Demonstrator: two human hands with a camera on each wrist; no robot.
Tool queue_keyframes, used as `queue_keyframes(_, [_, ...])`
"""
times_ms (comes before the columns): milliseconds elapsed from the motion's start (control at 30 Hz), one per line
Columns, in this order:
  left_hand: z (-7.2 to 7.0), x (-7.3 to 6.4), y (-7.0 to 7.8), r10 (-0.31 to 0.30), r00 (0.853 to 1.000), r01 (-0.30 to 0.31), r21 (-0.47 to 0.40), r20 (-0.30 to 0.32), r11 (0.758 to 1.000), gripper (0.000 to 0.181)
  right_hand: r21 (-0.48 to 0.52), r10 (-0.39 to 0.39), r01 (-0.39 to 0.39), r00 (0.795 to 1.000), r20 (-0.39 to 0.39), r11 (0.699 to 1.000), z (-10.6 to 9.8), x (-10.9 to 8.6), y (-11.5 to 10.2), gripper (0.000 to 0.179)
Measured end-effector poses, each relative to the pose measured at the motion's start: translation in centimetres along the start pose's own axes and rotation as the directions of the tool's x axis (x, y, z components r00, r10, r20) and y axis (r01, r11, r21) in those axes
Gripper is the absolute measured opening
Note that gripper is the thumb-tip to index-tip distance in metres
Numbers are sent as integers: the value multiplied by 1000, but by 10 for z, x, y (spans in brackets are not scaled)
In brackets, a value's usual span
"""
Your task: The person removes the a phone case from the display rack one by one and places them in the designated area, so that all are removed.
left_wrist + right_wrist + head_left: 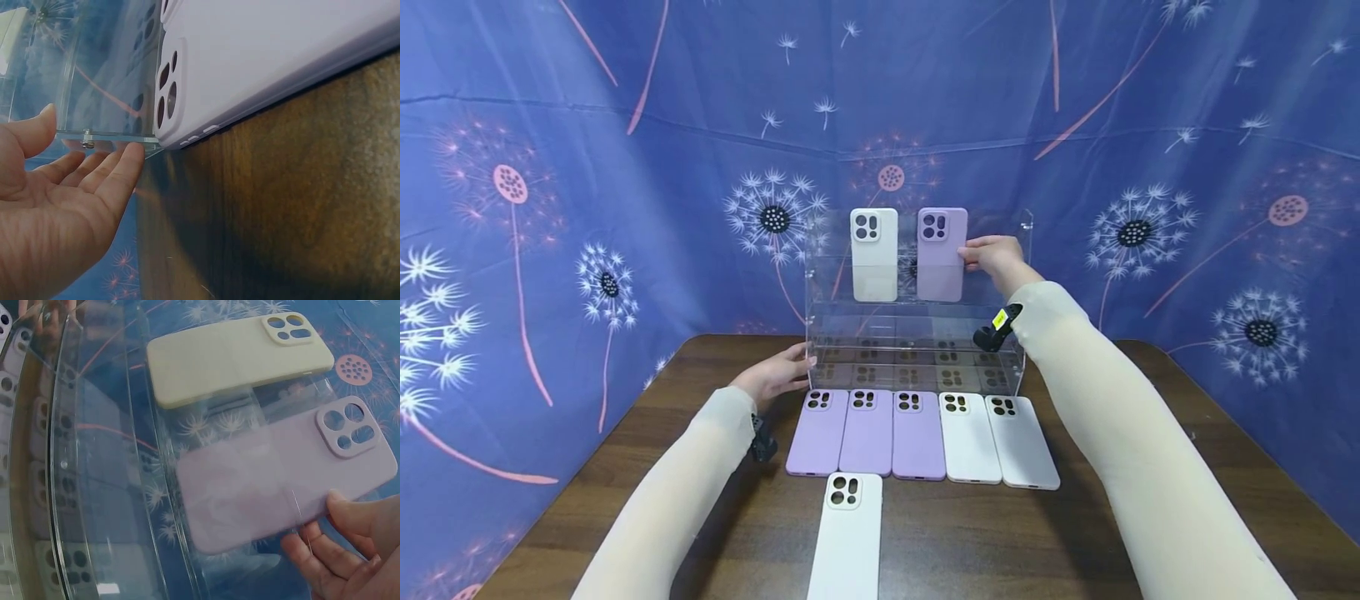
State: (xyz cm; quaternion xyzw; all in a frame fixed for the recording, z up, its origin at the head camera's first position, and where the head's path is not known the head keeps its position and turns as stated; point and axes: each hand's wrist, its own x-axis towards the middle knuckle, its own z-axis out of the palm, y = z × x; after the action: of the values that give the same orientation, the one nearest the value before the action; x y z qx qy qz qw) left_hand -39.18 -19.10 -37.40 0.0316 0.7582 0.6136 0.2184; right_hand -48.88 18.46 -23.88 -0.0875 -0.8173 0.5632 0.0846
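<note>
My right hand (996, 258) pinches the right edge of a purple phone case (942, 254) between thumb and fingers. That case stands upright in the top tier of a clear acrylic display stand (917, 321), its lower half behind the transparent front panel. To its left in the same tier stands a white phone case (874, 250), which looks yellowish in the right wrist view. My left hand (775, 375) touches the stand's left side low down, fingers extended against the panel (103, 136) and thumb apart from them.
Along the stand's front, a row of purple cases (867, 433) and white cases (973, 437) lies on the wooden table (970, 542). Nearer me lies another white case (846, 537). Behind the stand hangs a blue dandelion-print cloth (685, 208).
</note>
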Motion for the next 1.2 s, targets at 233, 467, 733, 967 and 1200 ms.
queue_keyframes(233, [2, -3, 2, -19, 1000, 19, 6, -2, 1000, 64, 107, 46, -43, 999, -27, 993, -1, 23, 13, 32])
queue_keyframes(467, [7, -3, 1, -6, 1000, 5, 24, 22, 1000, 64, 115, 30, -23, 998, -58, 993, -21, -43, -24, 38])
queue_keyframes(733, [6, 1, -1, -6, 1000, 6, 10, 23, 1000, 65, 276, 38, -9, 994, -99, 961, -39, -63, -46, 41])
queue_keyframes(967, [4, -2, -1, -17, 1000, 17, 3, 9, 1000, 64, 344, 12, 21, 996, -93, 939, -46, -73, -57, 40])
queue_keyframes(1200, [-1, 0, -2, -16, 1000, 16, -4, 7, 1000, 65, 305, -14, 26, 999, -40, 952, -48, -83, -61, 43])
